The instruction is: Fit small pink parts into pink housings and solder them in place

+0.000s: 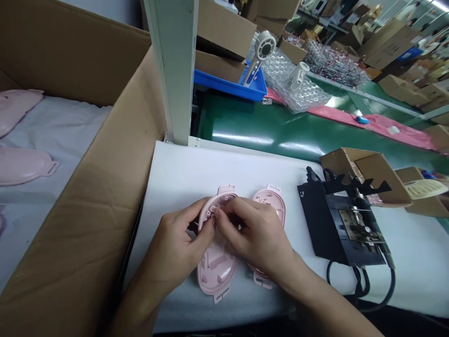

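Observation:
A pink plastic shell (pixel 217 267) with a slotted tab at each end shows its hollow inner side, with posts and ribs. Around its upper left rim my left hand (pixel 184 238) is closed, thumb inside the shell. My right hand (pixel 254 229) has its fingers pinched together over the upper inside of the same shell, close to the left thumb. Whatever the right fingertips hold is too small or hidden to make out. A second pink shell (pixel 277 201) lies hollow side up on the white table mat (pixel 182 168), partly behind my right hand.
At the left stands a large cardboard box (pixel 105 154) with pink shells (pixel 24 166) on white sheeting. A black device (pixel 345 224) with cables sits right of the shells. Beyond the metal post (pixel 175 70), a green conveyor (pixel 245 124) carries a blue tray (pixel 228 84) and a handheld fan (pixel 259 54).

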`<state>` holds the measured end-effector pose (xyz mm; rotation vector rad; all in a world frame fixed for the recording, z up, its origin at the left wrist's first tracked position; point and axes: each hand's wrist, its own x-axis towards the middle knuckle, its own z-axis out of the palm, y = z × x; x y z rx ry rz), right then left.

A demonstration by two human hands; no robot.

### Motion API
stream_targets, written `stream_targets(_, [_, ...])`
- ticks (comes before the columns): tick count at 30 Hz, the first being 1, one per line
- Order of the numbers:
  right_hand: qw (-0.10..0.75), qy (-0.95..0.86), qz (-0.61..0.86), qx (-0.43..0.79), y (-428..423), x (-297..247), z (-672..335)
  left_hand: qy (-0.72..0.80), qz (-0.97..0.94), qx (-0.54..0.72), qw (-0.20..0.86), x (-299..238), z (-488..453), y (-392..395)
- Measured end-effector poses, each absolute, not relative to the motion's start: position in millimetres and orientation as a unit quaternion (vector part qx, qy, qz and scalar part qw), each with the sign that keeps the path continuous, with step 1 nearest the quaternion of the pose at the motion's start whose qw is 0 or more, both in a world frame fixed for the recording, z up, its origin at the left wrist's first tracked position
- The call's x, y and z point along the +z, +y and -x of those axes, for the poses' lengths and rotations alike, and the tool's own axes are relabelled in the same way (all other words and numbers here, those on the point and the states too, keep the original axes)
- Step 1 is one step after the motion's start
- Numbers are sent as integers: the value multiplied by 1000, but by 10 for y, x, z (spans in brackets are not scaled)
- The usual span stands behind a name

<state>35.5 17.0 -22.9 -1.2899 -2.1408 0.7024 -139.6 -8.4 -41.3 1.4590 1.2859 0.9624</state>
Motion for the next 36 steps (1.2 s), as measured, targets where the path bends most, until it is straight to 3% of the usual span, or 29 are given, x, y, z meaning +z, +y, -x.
stream_targets(2, [264, -807, 480, 222, 184, -206, -401, 532, -591, 390, 464, -422, 1397, -87])
stream_targets(6, [344, -811, 447, 157, 245, -158, -497, 530, -590, 389, 467, -406, 1402, -100])
stream_targets(14, [283, -810, 404, 318, 294, -308, -503, 534, -604, 391, 444, -397, 1380, -69])
stream_targets(22, [309, -764, 454, 339, 274, -378, -440, 550, -615, 377, 422, -431, 1389, -105])
stream_targets(27, [267, -767, 439, 383, 265, -329, -461, 564, -616, 364, 413, -468, 1384, -104])
stream_targets(36, [270, -773, 411, 400, 295, -315, -499, 561, -627, 360, 402, -479, 1369, -129])
